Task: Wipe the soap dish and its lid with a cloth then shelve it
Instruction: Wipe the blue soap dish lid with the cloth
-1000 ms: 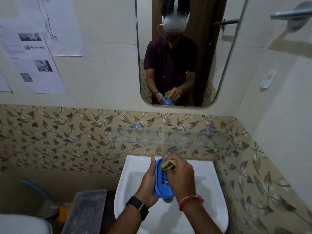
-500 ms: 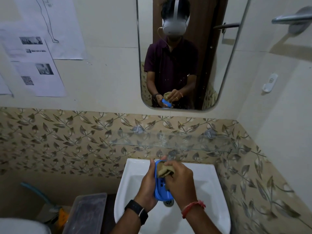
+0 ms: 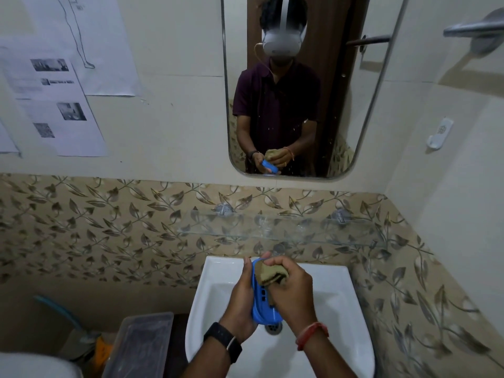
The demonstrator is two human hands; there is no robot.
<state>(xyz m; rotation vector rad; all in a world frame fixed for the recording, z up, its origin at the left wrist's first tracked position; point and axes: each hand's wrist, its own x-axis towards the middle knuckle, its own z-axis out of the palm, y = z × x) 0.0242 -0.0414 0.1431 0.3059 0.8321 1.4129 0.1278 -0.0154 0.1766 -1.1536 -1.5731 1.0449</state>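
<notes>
A blue slotted soap dish (image 3: 261,301) is held on edge over the white sink (image 3: 335,301). My left hand (image 3: 241,298) grips it from the left side and back. My right hand (image 3: 291,293) is closed around a bunched olive-green cloth (image 3: 268,274), which presses on the dish's upper inner face. A glass shelf (image 3: 278,227) is fixed to the leaf-patterned tiles just above the sink, with nothing visible on it. I cannot tell whether the blue piece is the dish or its lid.
A mirror (image 3: 300,85) hangs above the shelf and reflects the person and both hands. A clear plastic box (image 3: 141,347) stands left of the sink. Papers (image 3: 54,105) are stuck to the left wall. A towel bar (image 3: 474,28) and a white hook (image 3: 439,133) are on the right wall.
My right hand has slid the cloth toward the top end of the dish. The dish has stayed over the sink in my left hand.
</notes>
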